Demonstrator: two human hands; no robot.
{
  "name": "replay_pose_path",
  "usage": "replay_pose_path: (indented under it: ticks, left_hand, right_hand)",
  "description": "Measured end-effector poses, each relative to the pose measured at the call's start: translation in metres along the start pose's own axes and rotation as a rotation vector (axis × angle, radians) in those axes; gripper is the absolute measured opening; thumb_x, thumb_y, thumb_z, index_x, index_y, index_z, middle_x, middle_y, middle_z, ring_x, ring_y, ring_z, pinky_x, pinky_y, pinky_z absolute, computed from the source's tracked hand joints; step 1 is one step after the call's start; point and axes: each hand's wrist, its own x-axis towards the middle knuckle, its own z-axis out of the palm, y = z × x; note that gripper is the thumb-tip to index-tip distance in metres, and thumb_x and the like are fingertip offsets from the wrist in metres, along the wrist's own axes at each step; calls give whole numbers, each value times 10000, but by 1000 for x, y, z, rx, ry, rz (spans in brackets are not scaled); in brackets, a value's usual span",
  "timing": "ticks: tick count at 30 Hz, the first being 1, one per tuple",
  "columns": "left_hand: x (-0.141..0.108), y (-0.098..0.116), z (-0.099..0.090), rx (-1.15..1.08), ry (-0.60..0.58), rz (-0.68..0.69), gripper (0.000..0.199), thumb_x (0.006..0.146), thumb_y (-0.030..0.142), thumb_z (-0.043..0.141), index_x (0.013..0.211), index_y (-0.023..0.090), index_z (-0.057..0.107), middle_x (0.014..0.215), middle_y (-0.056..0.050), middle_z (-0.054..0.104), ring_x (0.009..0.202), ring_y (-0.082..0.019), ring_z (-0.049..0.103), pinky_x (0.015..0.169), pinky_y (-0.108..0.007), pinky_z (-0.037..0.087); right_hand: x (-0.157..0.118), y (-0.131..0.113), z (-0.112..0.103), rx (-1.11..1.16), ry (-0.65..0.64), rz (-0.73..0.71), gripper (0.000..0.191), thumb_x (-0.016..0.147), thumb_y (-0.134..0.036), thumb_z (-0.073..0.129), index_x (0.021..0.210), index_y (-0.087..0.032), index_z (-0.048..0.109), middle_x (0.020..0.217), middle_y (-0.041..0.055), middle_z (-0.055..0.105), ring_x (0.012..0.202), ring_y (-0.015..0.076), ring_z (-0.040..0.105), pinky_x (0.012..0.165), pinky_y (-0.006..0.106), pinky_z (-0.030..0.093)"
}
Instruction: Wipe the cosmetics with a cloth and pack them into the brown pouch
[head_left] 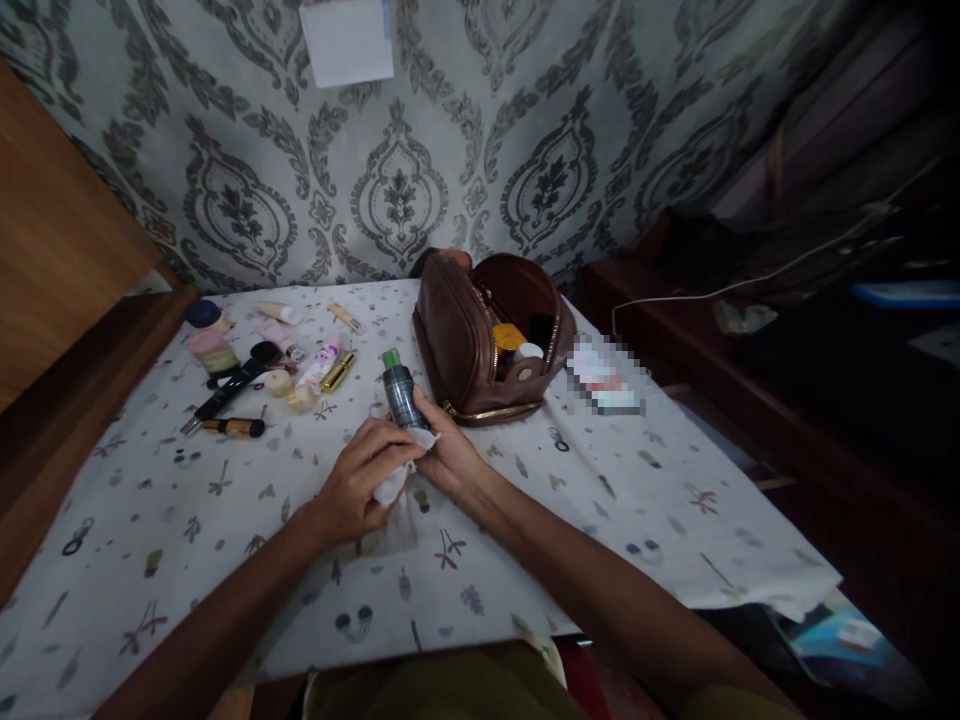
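Note:
My right hand is closed around a small dark cylindrical container with a green top, tilted slightly over the table. In my left hand is a crumpled white wipe, one edge of it pressed against the container's lower end. The label is too small to read. Just beyond my hands stands a brown leather toiletry bag, unzipped, with a yellow item and a white round lid inside.
To the left lie several cosmetics, among them a black-handled brush, a gold tube and a pink-and-white tube. A blurred-out packet lies right of the bag. A patterned cloth covers the table; a wooden panel borders the left.

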Motion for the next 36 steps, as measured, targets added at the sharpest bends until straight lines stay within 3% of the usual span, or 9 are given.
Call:
replay_pose_path:
  ticks: [5,11,14,23,29,33,36]
  left_hand:
    - [-1,-7,-2,151,89,-96,354,919,126,493,1243,223,597,1069,-92,616,983,-222,570,849,-394,502]
    - [-3,-24,-9,265,220,-340,366,964,248,475,1316,228,571,1194,-103,563,1143,-247,548,971,-439,489]
    - [-3,-28,-11,260,234,-384,380,971,257,462,1338,236,559,1218,-97,549,1184,-245,533,1005,-444,475]
    - [-5,-13,-3,158,107,-216,418,928,169,500,1334,251,558,1178,-97,548,1092,-235,542,908,-410,499]
    - [1,4,2,7,5,-53,420,895,110,497,1297,200,578,1097,-105,581,1020,-229,545,858,-388,496]
    - [1,4,4,-13,-8,-9,402,902,122,477,1288,174,576,1077,-120,594,1011,-239,552,838,-392,505]
    - [-1,-1,3,74,31,-42,420,914,128,474,1320,189,559,1096,-119,585,1012,-239,551,848,-395,502]
  right_hand:
    - [-2,5,5,7,31,-63,267,667,-278,859,821,-203,654,685,-67,665,594,81,566,551,177,456]
    - [-9,9,8,-90,-44,-28,268,703,-292,826,903,-193,677,745,-36,683,642,99,590,581,188,482]
    - [-11,9,8,-97,-71,10,260,726,-314,804,918,-204,669,743,-44,674,612,104,578,565,206,495]
    - [-6,4,9,8,-8,-71,175,729,-261,806,802,-188,664,717,-47,662,626,83,567,582,170,473]
    - [-1,-5,3,54,43,-2,201,740,-290,802,797,-179,644,627,-39,635,561,102,560,512,189,448]
    - [1,-5,2,54,51,-14,190,759,-307,773,859,-196,655,647,-19,669,607,152,619,526,229,489]
    - [2,-2,2,51,30,-25,153,764,-265,757,856,-184,665,678,-20,687,617,133,626,557,214,502]
